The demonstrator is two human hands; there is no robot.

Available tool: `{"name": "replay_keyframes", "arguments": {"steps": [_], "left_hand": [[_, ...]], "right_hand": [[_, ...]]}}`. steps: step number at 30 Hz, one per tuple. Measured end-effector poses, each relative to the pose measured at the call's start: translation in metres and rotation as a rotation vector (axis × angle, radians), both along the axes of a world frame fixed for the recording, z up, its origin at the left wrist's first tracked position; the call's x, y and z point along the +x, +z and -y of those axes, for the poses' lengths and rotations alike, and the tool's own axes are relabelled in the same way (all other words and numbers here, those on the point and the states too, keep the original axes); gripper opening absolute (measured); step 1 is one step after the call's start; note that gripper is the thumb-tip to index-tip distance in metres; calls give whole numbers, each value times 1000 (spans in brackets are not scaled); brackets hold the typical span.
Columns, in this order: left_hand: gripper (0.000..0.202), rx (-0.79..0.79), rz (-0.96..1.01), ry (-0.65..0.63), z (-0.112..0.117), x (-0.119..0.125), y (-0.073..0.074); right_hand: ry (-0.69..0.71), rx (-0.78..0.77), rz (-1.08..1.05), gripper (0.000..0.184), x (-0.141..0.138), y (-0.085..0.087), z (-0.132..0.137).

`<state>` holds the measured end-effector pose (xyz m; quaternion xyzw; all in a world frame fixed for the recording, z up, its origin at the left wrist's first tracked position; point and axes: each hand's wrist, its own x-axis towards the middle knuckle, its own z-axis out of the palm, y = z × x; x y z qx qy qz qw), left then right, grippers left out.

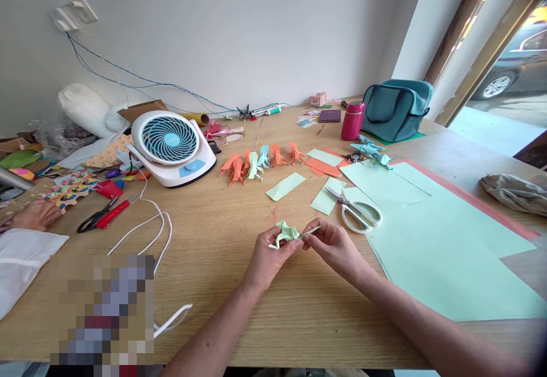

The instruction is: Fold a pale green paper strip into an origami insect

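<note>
A folded pale green paper figure [289,231] is between my two hands, above the front middle of the wooden table. My left hand [269,254] grips its body between thumb and fingers. The fingertips of my right hand [331,243] pinch a thin pointed part of the same figure, which sticks out to the right. Just beyond lie white-handled scissors [361,210], resting partly on cut pale green paper pieces [327,197]. Another pale green strip [285,186] lies farther left. A row of finished-looking folded figures in orange, green and blue [254,165] stands behind.
Large pale green sheets [436,251] cover the right side. A white fan [173,146] stands left, its white cable [160,217] looping across the table. Red-handled cutter [115,213], pink flask [352,121] and teal bag [395,109] lie around. Another person's hand [36,216] rests at far left.
</note>
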<state>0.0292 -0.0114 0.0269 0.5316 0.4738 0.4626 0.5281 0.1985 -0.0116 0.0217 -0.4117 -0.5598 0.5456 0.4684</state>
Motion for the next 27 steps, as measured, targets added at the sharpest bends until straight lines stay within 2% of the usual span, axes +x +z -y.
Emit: {"name": "replay_keyframes", "arguments": {"steps": [10,15,22,27], "left_hand": [[33,57,-66,4,0,-1,-7],[34,-42,24,-25,-1,-1,-6],[36,-192,145,-35,-2,-4,-2],[34,-184,140,-58,-2,-6,-3]], "right_hand": [[55,-76,5,44,3,4,1],[74,-88,-41,41,3,9,3],[65,-15,-37,42,3,7,2],[79,2,-56,42,3,8,2]]}}
